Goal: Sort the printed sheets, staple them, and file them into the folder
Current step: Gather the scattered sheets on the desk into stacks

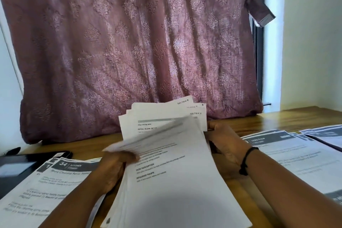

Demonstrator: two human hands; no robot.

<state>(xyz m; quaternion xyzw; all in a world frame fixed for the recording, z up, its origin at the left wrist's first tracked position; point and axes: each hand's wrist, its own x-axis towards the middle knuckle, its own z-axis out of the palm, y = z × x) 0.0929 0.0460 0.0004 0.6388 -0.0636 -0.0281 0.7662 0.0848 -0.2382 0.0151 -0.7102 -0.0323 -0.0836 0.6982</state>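
Both hands held the stack [172,172] over the worktop [277,118].
Left hand [114,168] gripped a blurred sheet [148,139]; right hand [224,144] clasped the 3 o'clock edge.

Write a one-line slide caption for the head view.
Both hands, left and right, leaf through a held stack of printed sheets above a wooden table.

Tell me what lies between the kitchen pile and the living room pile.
Head view: the held stack, gripped by left hand and right hand.
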